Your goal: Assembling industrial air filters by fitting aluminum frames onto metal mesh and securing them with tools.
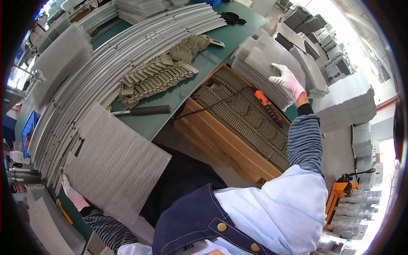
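A large grey metal mesh sheet (114, 163) slopes from the table towards my lap. My left hand (73, 193), in a white and pink glove, lies along its left edge with the fingers stretched out; its thumb is not plain to see. Out to the right, my right hand (287, 79), gloved the same way, reaches onto a stack of mesh sheets (250, 55). Its fingers are spread over the top sheet. An open cardboard box (225, 127) between me and that stack is packed with rows of small metal pieces. An orange-handled tool (267, 104) lies on them.
On the green table (148, 123) sit a dark-handled hammer (148, 110), piled beige plates (153, 78) and long metal strips (140, 42). Another mesh stack (63, 59) stands far left. More stacks (344, 102) and an orange pallet truck (340, 191) are on the right.
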